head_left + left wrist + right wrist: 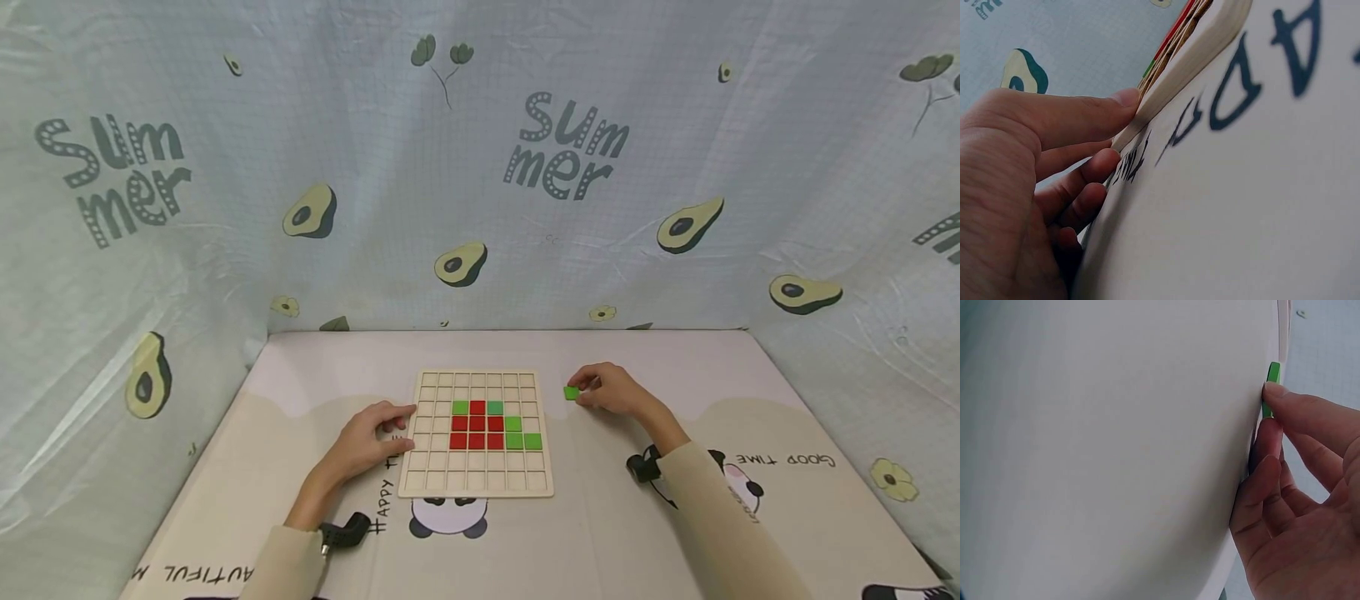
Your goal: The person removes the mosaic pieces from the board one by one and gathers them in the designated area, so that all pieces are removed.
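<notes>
A square wooden grid board lies flat on the table, with red tiles in a block near its middle. Green tiles sit at the block's right side and one at its upper left; a teal-green tile fills its upper right corner. My left hand touches the board's left edge with spread thumb and index finger; in the left wrist view the thumb rests at the board's rim. Right of the board, my right hand pinches a loose green tile between thumb and fingers, close over the tabletop.
The tabletop has a pale cloth printed with pandas and lettering. Behind and at both sides hangs a curtain with avocado prints. Black wrist devices are worn on both wrists.
</notes>
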### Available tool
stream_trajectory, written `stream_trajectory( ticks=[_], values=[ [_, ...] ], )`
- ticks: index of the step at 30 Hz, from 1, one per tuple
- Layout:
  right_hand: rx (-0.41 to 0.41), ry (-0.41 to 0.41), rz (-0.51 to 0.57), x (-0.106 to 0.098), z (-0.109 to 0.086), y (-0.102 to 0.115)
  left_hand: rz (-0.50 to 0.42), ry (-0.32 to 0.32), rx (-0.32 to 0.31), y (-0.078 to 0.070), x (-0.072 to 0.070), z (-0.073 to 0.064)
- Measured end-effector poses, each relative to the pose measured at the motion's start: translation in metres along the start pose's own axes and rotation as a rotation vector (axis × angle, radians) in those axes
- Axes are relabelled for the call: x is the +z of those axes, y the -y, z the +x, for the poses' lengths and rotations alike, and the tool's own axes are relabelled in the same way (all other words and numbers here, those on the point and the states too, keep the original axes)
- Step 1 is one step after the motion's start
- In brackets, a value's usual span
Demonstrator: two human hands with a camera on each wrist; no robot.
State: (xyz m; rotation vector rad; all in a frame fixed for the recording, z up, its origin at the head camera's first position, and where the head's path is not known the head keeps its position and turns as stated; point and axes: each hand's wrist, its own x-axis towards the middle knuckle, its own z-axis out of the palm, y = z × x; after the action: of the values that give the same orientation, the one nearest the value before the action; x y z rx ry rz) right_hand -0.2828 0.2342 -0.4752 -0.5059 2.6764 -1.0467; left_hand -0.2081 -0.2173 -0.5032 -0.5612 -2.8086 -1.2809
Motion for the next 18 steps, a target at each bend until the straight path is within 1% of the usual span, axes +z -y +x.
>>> stream_trajectory(
  ticks=[10, 18],
  values=[
    [-0.006, 0.002, -0.016, 0.0007, 0.0, 0.0006, -0.003, -0.002, 0.013, 0.0015, 0.0006, -0.0009],
    [-0.008, -0.01, -0.017, 0.0004, -0.0009, -0.0008, -0.009, 0.003, 0.002, 0.0012, 0.0, -0.0001]
  ],
)
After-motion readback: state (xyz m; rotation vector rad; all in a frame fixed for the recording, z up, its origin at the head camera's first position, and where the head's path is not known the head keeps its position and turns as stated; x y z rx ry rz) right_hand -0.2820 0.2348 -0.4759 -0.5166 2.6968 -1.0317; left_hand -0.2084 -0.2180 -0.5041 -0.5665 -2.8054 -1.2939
